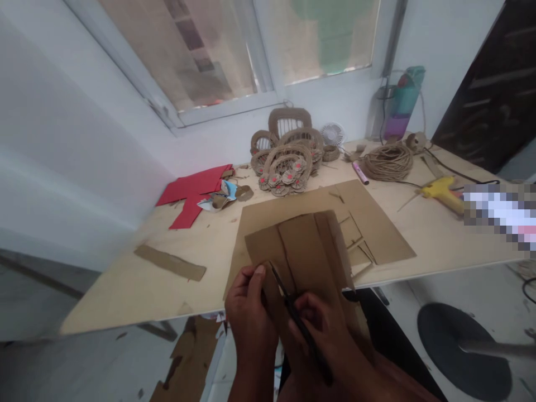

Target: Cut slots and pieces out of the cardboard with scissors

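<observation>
At the table's [125, 290] near edge, the left hand [248, 312] pinches a cardboard sheet [304, 245]; the right hand [322, 335] is closed around black scissors [287, 296], blades against the sheet.

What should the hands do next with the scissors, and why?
Probably snip a little further up the cardboard piece: the right hand has the scissors set into its lower edge, the left hand pinches it steady beside the blades, and long slits already run alongside.

Pale plywood tabletop [125, 290]: red paper sheets [190, 192] back left, brown cardboard strip [170, 262] front left, twine-wound arch ornaments [287, 162] centre back, tan twine coil [387, 162] and yellow glue gun [439, 190] right.
</observation>
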Motion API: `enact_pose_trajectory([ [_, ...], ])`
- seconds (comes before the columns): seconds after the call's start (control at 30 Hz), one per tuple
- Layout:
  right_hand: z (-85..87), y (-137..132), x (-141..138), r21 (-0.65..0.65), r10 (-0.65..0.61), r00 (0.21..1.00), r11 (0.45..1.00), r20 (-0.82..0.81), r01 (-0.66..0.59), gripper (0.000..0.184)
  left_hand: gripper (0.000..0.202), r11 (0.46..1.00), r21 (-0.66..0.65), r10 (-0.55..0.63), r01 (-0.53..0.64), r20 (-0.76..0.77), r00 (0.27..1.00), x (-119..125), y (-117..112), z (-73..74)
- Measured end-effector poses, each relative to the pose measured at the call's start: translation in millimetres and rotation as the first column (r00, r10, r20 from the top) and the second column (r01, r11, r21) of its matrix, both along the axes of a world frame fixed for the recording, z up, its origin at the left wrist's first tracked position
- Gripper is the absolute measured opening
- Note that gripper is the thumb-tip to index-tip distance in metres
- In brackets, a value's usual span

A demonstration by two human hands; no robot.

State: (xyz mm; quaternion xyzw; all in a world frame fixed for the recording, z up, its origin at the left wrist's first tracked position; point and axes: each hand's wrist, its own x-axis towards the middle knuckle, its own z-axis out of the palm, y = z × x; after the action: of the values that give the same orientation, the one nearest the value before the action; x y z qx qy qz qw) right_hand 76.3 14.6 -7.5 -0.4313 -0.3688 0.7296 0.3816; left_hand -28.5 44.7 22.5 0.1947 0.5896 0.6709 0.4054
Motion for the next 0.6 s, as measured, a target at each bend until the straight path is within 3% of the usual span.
enact_pose_trajectory([
  [0.23,-5.6,4.3,0.0,0.047,0.002,1.0,0.999,0.023,-0.003,0.027,0.018,0.987,0.014,-0.154,0.159,-0.184,0.971,-4.2,-2.6,-4.2],
  [0.47,-6.5,5.3,-0.9,0.086,-0.007,0.998,0.996,0.067,0.002,0.03,0.025,0.988,0.043,-0.11,0.146,-0.462,0.88,-13.4,16.0,3.7],
  [0.6,-8.4,3.4,-1.3,0.077,-0.03,0.997,0.997,0.066,0.025,0.028,0.033,0.987,0.031,-0.122,0.158,-0.498,0.859,-10.2,23.7,7.3],
])
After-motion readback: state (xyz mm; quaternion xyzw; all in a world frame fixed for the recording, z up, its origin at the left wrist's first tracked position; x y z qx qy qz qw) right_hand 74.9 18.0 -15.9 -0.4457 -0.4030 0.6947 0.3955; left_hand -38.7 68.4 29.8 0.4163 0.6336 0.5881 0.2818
